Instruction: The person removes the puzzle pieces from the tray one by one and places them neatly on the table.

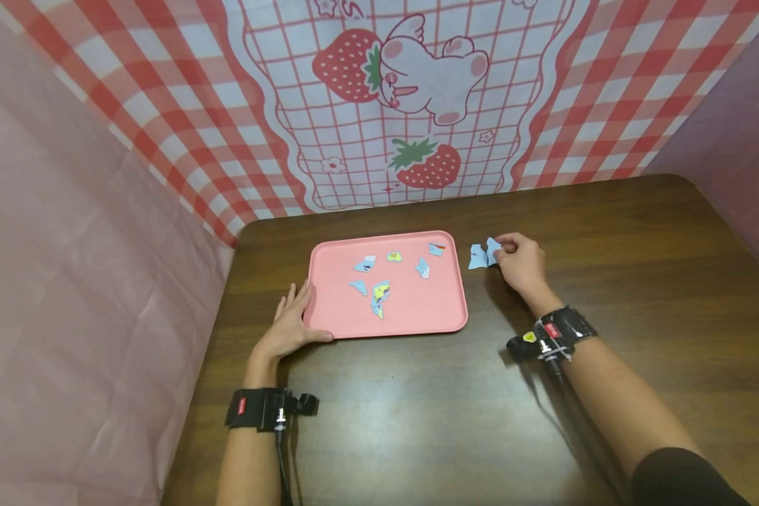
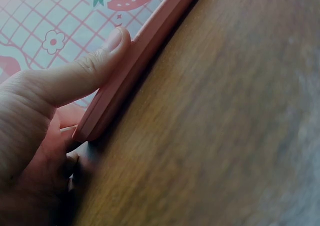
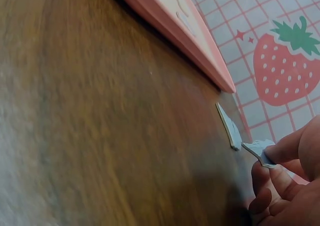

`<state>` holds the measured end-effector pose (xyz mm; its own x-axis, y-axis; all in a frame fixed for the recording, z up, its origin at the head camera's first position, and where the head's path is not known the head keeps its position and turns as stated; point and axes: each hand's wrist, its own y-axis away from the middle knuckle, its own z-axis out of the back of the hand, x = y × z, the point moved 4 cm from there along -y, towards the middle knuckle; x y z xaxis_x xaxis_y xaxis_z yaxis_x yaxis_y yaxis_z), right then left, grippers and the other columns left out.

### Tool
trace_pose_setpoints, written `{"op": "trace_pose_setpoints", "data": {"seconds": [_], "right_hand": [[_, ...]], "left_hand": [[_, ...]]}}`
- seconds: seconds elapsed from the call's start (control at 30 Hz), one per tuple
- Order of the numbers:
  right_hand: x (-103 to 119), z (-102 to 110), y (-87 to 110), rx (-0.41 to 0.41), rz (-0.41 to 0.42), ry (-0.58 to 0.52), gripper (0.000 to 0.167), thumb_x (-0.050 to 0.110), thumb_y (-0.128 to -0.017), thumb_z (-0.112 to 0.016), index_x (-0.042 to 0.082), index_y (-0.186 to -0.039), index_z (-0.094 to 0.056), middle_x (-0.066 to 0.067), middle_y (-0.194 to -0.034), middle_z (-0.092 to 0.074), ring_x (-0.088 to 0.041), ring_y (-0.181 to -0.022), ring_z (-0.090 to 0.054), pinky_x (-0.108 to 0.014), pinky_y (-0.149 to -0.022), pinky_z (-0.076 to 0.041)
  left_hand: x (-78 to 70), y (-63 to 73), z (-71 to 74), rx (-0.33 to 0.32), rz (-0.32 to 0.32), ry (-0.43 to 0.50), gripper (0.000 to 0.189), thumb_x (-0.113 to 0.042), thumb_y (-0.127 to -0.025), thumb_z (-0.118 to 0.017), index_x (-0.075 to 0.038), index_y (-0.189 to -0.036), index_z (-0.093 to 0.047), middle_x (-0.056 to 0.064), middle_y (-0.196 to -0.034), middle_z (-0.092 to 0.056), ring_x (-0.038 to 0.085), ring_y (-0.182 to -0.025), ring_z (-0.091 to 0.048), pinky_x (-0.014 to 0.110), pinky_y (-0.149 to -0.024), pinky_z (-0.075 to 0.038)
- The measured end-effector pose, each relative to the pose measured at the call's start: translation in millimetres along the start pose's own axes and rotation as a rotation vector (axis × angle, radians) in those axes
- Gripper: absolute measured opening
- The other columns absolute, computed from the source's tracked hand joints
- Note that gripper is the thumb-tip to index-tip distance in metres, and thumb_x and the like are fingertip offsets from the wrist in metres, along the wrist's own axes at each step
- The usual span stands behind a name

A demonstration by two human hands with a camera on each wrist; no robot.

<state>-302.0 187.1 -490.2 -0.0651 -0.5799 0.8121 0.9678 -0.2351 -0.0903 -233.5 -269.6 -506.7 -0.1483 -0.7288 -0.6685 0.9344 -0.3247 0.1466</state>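
Observation:
My left hand (image 1: 291, 327) rests at the near left corner of a pink tray (image 1: 411, 320), fingers stretched along its left side. In the left wrist view its straight thumb (image 2: 95, 65) lies on the tray's rim. Right of the tray, my right hand (image 1: 523, 267) pinches a light-blue, irregular puzzle piece (image 1: 492, 250) between thumb and fingers. Another light-blue piece (image 1: 477, 257) lies on the table just left of it. In the right wrist view the held piece (image 3: 259, 148) is tilted, one end close to the lying piece (image 3: 229, 126).
On the tray lie several irregular pieces, among them a yellow one (image 1: 394, 257), a blue one (image 1: 358, 287) and a joined blue-yellow cluster (image 1: 379, 299). A strawberry-patterned cloth (image 1: 411, 169) hangs behind the wooden table (image 1: 411, 407). A pink curtain (image 1: 95, 281) hangs at the left.

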Motion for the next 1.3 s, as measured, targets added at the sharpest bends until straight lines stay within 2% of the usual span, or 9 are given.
{"op": "trace_pose_setpoints", "data": {"seconds": [0.37,0.63,0.97,1.3], "right_hand": [[-8,3,-5.8,0.010,0.018,0.066,0.028,0.006,-0.090,-0.062,0.000,-0.115,-0.071,-0.020,-0.099,-0.071,-0.035,-0.091,-0.062,-0.039,-0.078,-0.043],[-4,3,-4.9,0.012,0.020,0.109,0.031,0.006,-0.087,-0.057,-0.002,-0.114,-0.070,-0.018,-0.095,-0.069,-0.035,-0.087,-0.061,-0.045,-0.078,-0.045],[-6,3,-8.8,0.022,0.037,0.171,0.034,0.007,-0.084,-0.055,-0.008,-0.112,-0.069,-0.024,-0.098,-0.070,-0.046,-0.099,-0.061,-0.054,-0.091,-0.044],[-8,2,-11.0,-0.009,0.069,0.196,0.031,0.004,-0.077,-0.056,-0.008,-0.100,-0.071,-0.028,-0.100,-0.070,-0.051,-0.103,-0.060,-0.056,-0.091,-0.044]], "left_hand": [[-0.8,0.4,-0.6,-0.004,-0.001,0.012,0.123,-0.047,-0.074,-0.087,0.001,-0.160,-0.013,0.016,-0.168,-0.008,0.036,-0.153,0.010,0.054,-0.120,0.009],[0.1,0.2,-0.3,-0.003,0.000,0.016,0.123,-0.047,-0.074,-0.087,0.001,-0.160,-0.013,0.016,-0.168,-0.007,0.035,-0.153,0.011,0.053,-0.120,0.009],[0.9,0.9,-0.9,-0.009,0.008,0.020,0.123,-0.046,-0.074,-0.087,-0.001,-0.160,-0.012,0.013,-0.168,-0.007,0.032,-0.153,0.011,0.052,-0.120,0.010],[-1.1,1.7,0.4,-0.008,0.009,0.019,0.123,-0.047,-0.074,-0.087,0.000,-0.160,-0.012,0.014,-0.168,-0.007,0.033,-0.153,0.011,0.053,-0.120,0.010]]}}
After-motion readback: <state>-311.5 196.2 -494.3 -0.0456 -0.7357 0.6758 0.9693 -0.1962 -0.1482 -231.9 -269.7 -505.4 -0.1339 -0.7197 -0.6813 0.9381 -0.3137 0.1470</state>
